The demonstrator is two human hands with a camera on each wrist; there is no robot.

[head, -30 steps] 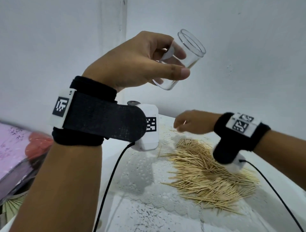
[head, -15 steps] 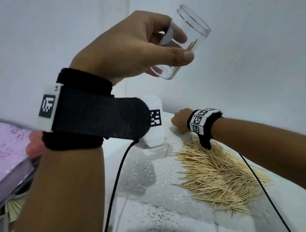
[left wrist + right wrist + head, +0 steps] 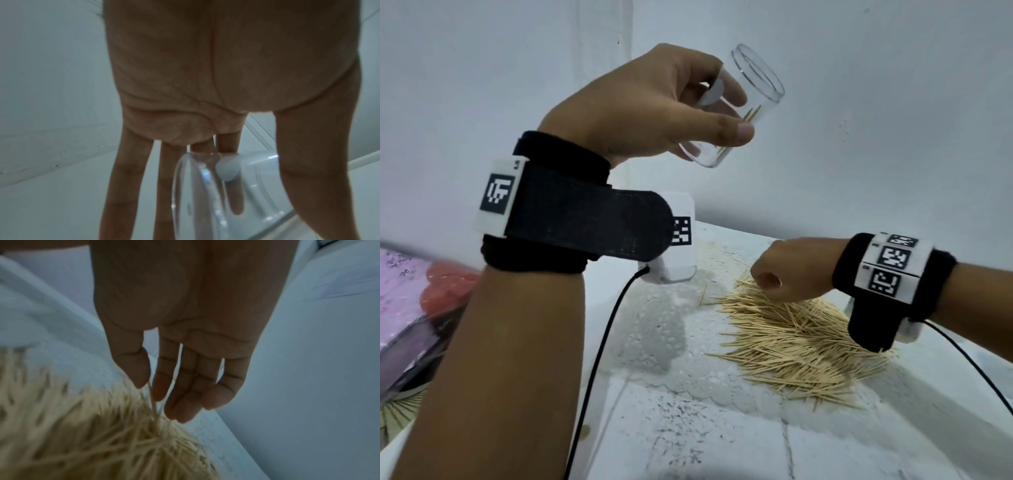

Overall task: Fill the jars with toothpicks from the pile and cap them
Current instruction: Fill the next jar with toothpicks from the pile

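My left hand [image 3: 736,113] holds a clear jar [image 3: 763,102] up in front of the wall, thumb on one side and fingers on the other. The jar is tilted, mouth up and to the right, uncapped, with a few toothpicks inside. From the left wrist view the jar [image 3: 205,194] shows bottom-on between thumb and fingers. My right hand [image 3: 767,281] hovers low over the far end of the toothpick pile [image 3: 798,342]. In the right wrist view my right hand [image 3: 149,389] pinches a few toothpicks between thumb and index finger above the pile [image 3: 102,434]. No cap is in view.
The pile lies on a white lace mat [image 3: 654,325] on a white marbled table [image 3: 688,428] against a white wall. Pink and red items [image 3: 431,291] sit off the table's left edge. Black cables trail from both wrists across the table.
The right hand has stayed at the pile's far end, turned at the wrist and closed thumb and finger on toothpicks. The left hand keeps the jar raised; toothpicks now show inside it.
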